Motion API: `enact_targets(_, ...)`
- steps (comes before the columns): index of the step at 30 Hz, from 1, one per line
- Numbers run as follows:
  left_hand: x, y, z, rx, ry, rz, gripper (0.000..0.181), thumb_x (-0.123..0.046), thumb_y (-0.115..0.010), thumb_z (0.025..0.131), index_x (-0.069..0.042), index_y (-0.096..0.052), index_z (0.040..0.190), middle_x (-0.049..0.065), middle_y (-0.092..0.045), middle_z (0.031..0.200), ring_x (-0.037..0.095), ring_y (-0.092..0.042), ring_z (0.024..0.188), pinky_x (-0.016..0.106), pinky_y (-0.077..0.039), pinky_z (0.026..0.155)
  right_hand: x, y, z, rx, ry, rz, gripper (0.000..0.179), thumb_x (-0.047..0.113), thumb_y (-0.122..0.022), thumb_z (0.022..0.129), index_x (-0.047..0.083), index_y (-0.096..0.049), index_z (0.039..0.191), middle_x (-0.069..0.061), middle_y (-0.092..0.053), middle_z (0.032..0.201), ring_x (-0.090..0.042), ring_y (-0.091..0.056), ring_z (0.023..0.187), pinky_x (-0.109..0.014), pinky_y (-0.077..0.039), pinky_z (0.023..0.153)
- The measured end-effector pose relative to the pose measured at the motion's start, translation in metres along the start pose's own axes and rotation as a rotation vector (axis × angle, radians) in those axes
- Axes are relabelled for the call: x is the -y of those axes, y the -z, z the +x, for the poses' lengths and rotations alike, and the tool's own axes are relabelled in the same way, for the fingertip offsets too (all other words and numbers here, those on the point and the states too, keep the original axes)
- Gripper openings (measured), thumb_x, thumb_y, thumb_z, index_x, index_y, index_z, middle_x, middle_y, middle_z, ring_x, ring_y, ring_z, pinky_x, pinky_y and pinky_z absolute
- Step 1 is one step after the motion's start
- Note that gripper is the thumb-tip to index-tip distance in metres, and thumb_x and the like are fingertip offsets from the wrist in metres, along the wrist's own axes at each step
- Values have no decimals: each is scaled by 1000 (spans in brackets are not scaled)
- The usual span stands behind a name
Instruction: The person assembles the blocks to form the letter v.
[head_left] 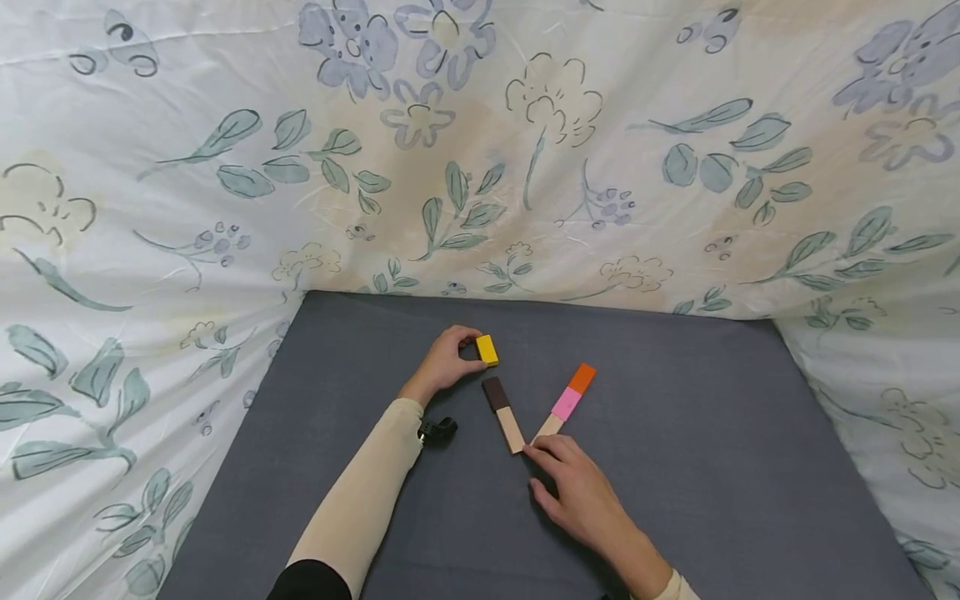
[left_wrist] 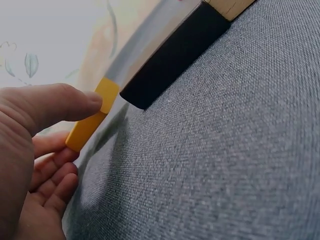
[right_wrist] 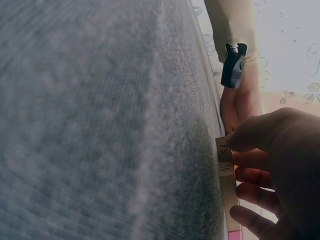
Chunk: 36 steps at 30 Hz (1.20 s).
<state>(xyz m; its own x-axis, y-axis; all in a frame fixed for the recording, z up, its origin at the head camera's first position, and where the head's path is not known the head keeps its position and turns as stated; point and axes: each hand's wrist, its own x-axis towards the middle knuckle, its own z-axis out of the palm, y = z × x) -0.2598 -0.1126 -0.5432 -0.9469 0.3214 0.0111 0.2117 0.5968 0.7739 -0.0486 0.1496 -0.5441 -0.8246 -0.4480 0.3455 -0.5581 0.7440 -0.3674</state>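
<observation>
My left hand point(head_left: 442, 362) pinches a small yellow block point(head_left: 487, 351) between thumb and fingers at the far part of the table; in the left wrist view the thumb lies on the yellow block point(left_wrist: 95, 117). Just below it is a dark brown block point(head_left: 495, 394), lined up end to end with a plain wood block point(head_left: 510, 430). To the right, an orange block point(head_left: 582, 378), a pink block point(head_left: 566, 404) and another plain wood block point(head_left: 551, 427) form a second slanting row. Fingertips of my right hand point(head_left: 577, 492) touch the near end of the rows, where they meet in a V.
A grey cloth point(head_left: 675, 467) covers the table. Flower-printed fabric point(head_left: 480, 167) hangs behind it and along both sides. A black wrist camera point(head_left: 438, 431) sits on the left forearm. Numbers are marked on the plain wood ends point(right_wrist: 224, 150) in the right wrist view.
</observation>
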Motion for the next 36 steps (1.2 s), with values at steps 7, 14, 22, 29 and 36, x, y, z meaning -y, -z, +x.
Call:
enact_targets(7,1,1,-6,-4,-2,21,57,-21,-89,93,-6,-67,144,13,-60,144,31,-59,128,48,-47,112,1,1,1,17,-12,4,44,13,-90,86,9,-79,128,0,-66,123,-20,-60,118,-44,-56,99)
enact_targets(14,0,0,-15,-2,-19,0,56,-20,-89,93,-6,-67,143,12,-61,141,31,-59,124,49,-48,110,1,1,1,12,-14,3,44,13,-90,85,9,-80,128,0,-66,124,-21,-60,119,-44,-56,99)
enact_targets(22,2,0,-20,-14,-24,-4,56,-22,-89,93,-6,-68,142,11,-62,140,30,-59,122,48,-48,109,3,2,1,10,-19,-4,44,13,-90,86,9,-79,128,0,-66,124,-19,-60,119,-44,-56,99)
enact_targets(29,2,1,-22,-14,-25,0,54,-20,-89,93,-6,-68,141,11,-62,140,30,-60,122,48,-49,108,3,2,1,19,-23,2,44,12,-90,86,8,-79,129,0,-66,124,-20,-60,119,-45,-55,100)
enact_targets(36,0,0,-25,-8,-11,-2,55,-21,-89,93,-7,-68,142,11,-61,141,30,-60,122,49,-49,108,2,2,1,16,-21,-2,44,13,-90,85,9,-79,128,0,-66,123,-20,-60,118,-45,-55,99)
